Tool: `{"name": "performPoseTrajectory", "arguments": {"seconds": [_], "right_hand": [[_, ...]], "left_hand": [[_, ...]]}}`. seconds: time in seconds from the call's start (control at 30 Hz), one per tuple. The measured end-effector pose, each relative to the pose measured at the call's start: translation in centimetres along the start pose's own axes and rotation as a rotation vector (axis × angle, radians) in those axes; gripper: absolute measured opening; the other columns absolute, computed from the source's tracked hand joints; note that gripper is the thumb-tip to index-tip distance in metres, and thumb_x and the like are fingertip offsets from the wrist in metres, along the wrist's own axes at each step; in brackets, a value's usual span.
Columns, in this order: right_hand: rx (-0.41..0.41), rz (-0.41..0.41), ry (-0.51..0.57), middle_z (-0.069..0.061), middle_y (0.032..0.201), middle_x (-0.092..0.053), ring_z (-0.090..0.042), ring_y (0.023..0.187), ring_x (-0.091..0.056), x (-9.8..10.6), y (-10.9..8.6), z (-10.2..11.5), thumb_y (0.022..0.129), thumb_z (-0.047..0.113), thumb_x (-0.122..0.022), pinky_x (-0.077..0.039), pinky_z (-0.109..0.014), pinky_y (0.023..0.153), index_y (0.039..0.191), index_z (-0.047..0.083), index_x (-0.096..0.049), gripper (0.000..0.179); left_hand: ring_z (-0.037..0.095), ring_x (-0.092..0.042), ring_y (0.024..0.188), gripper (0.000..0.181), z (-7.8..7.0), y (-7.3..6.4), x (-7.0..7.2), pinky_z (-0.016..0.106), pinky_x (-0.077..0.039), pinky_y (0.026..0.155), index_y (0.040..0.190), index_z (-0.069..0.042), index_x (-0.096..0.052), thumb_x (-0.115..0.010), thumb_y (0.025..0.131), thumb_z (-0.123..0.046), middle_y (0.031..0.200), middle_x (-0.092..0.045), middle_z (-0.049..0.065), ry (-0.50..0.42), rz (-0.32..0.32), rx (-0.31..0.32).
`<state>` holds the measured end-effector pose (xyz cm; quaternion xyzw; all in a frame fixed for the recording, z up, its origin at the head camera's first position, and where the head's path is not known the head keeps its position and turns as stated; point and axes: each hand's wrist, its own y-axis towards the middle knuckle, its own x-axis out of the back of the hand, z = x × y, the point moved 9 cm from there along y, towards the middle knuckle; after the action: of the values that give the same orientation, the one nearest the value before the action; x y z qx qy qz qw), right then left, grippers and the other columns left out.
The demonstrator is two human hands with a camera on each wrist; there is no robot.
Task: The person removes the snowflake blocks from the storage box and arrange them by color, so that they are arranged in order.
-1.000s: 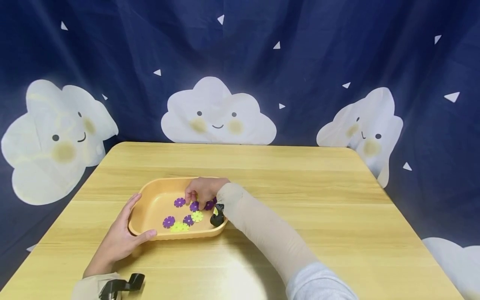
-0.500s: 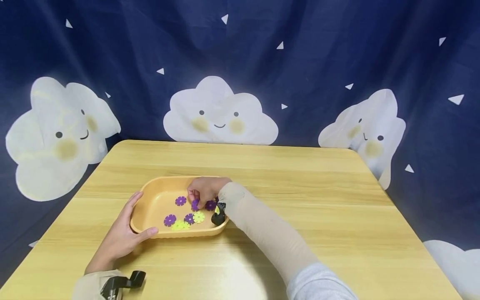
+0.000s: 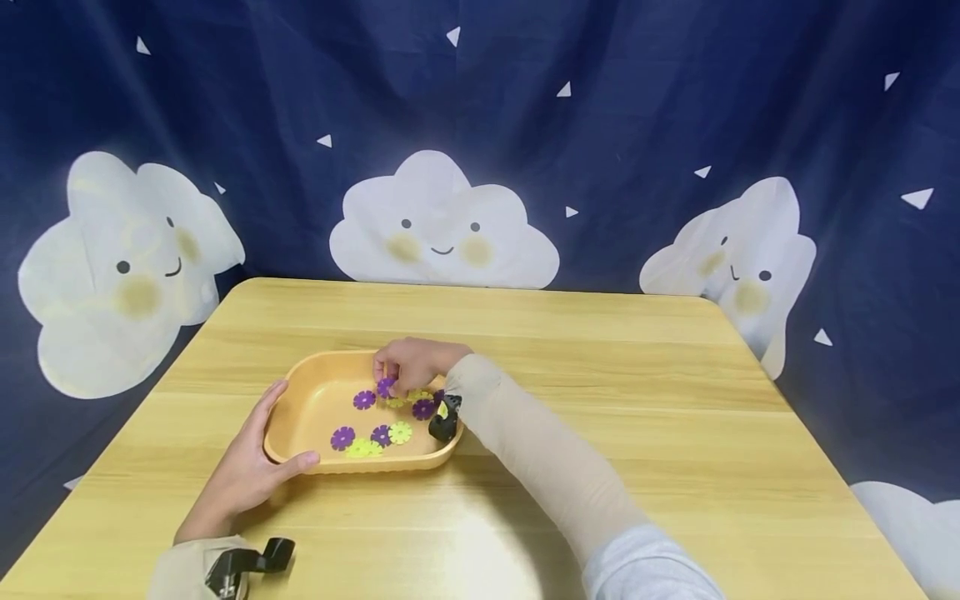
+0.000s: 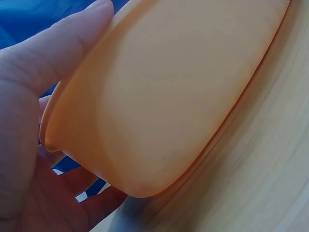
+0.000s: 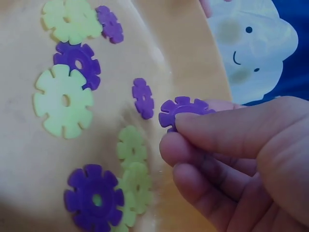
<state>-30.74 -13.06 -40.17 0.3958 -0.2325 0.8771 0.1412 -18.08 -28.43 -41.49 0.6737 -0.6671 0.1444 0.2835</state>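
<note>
An orange plastic basin (image 3: 307, 417) stands on the table, with several purple and yellow notched discs lying inside. My left hand (image 3: 251, 458) grips its left end, thumb over the near rim and fingers along the outer wall; in the left wrist view the basin's side (image 4: 159, 96) fills the middle. Over the basin's far right part, my right hand (image 3: 412, 364) pinches a purple notched disc (image 5: 181, 110) between thumb and forefinger. Below that hand lie a purple disc (image 5: 94, 198) and some overlapping yellow discs (image 5: 137, 186). Another yellow disc (image 5: 63, 100) overlaps a purple one nearby.
The wooden table (image 3: 637, 417) extends around the basin. A dark blue curtain (image 3: 615, 108) with white clouds hangs behind it. Black wrist mounts sit on both arms; the right one (image 3: 446, 419) overlaps the basin's right end in the head view.
My right hand has picked up a purple disc from the basin floor and raised it towards the far rim, exposing yellow discs beneath. The left hand keeps its hold.
</note>
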Motion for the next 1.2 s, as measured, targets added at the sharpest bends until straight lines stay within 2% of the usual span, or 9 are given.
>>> {"name": "performPoseTrajectory", "arguments": {"seconds": [0.1, 0.23, 0.43, 0.67, 0.93, 1.2], "right_hand": [[0.001, -0.003, -0.001, 0.001, 0.093, -0.063, -0.012, 0.083, -0.06, 0.5, -0.5, 0.2, 0.084, -0.004, -0.068, -0.049, -0.021, 0.072, 0.117, 0.009, -0.062, 0.036], [-0.01, -0.019, -0.008, 0.002, 0.096, -0.061, -0.011, 0.089, -0.058, 1.1, -1.0, 0.2, 0.083, -0.003, -0.07, -0.047, -0.02, 0.076, 0.123, 0.011, -0.064, 0.043], [0.004, -0.052, 0.039, 0.003, 0.096, -0.064, -0.01, 0.09, -0.06, 2.1, -1.9, 0.1, 0.084, -0.003, -0.069, -0.047, -0.02, 0.08, 0.123, 0.007, -0.063, 0.041], [0.014, -0.112, 0.08, 0.0, 0.094, -0.064, -0.012, 0.088, -0.062, 3.0, -3.7, -0.4, 0.083, -0.004, -0.068, -0.048, -0.021, 0.08, 0.122, 0.003, -0.062, 0.04], [0.023, -0.178, 0.107, 0.0, 0.097, -0.065, -0.015, 0.095, -0.061, 4.3, -5.6, -1.3, 0.082, -0.004, -0.069, -0.048, -0.024, 0.085, 0.122, 0.003, -0.064, 0.041], [0.018, -0.228, 0.156, -0.003, 0.098, -0.067, -0.016, 0.096, -0.062, 5.3, -7.3, -2.6, 0.083, -0.004, -0.07, -0.048, -0.026, 0.087, 0.121, 0.001, -0.064, 0.039]], "left_hand": [[0.047, -0.019, 0.139, 0.107, 0.0, 0.1, 0.0, 0.008, -0.017, 0.099, 0.157, -0.016, -0.009, -0.081, 0.077, -0.016, 0.16, -0.009, 0.018, 0.001, 0.003, 0.0], [0.046, -0.017, 0.14, 0.107, 0.0, 0.0, -0.1, 0.014, -0.016, 0.104, 0.157, -0.018, -0.01, -0.081, 0.078, -0.015, 0.16, -0.009, 0.016, -0.014, 0.002, -0.002], [0.047, -0.016, 0.14, 0.108, -0.1, -0.1, -0.1, 0.021, -0.014, 0.109, 0.157, -0.019, -0.01, -0.081, 0.077, -0.012, 0.16, -0.008, 0.018, -0.035, -0.001, -0.02], [0.049, -0.012, 0.14, 0.107, 0.0, 0.0, -0.4, 0.046, -0.009, 0.113, 0.157, -0.018, -0.009, -0.08, 0.078, -0.013, 0.16, -0.005, 0.019, -0.03, 0.008, -0.01], [0.052, -0.011, 0.139, 0.106, -0.1, 0.1, -0.4, 0.047, -0.008, 0.112, 0.157, -0.013, -0.009, -0.079, 0.078, -0.014, 0.16, -0.002, 0.021, -0.012, 0.015, -0.014], [0.051, -0.009, 0.14, 0.107, 0.1, 0.3, -0.4, 0.06, -0.009, 0.109, 0.157, -0.014, -0.008, -0.08, 0.078, -0.015, 0.16, -0.003, 0.021, -0.018, 0.019, 0.003]]}}
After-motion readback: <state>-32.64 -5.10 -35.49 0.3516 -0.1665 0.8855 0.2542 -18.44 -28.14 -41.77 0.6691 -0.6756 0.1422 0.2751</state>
